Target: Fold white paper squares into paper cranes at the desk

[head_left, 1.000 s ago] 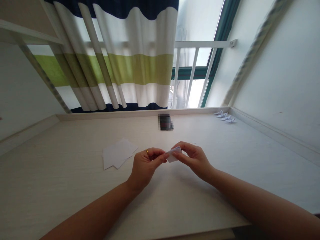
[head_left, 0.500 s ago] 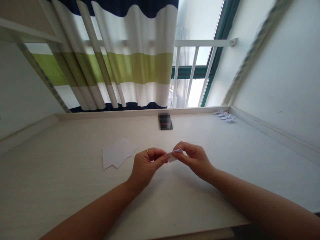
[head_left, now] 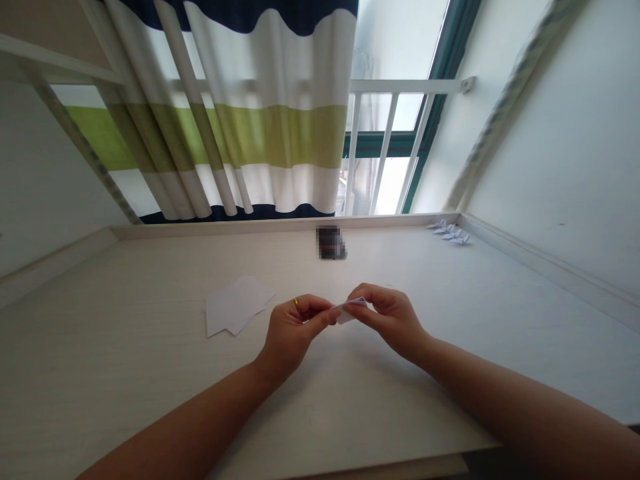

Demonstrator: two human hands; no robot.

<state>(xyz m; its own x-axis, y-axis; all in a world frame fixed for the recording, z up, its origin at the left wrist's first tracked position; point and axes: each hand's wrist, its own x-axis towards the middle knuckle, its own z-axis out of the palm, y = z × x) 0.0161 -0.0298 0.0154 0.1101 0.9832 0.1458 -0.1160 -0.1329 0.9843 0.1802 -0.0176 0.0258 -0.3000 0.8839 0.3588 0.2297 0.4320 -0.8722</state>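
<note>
A small folded piece of white paper (head_left: 346,317) is held between my two hands, a little above the table. My left hand (head_left: 295,330), with a gold ring on one finger, pinches its left end between thumb and fingers. On the other side, my right hand (head_left: 390,317) grips the right end, thumb below and index finger curled over the top. My fingertips hide part of the folds. Left of my left hand lie several loose white paper sheets (head_left: 233,307), overlapping on the table.
The pale table (head_left: 320,427) has a raised back edge. Near that edge lies a dark, pixelated object (head_left: 330,243). Several small folded paper figures (head_left: 450,232) stand in the back right corner. Behind are a striped curtain (head_left: 280,133) and a white railing (head_left: 405,87) at the window.
</note>
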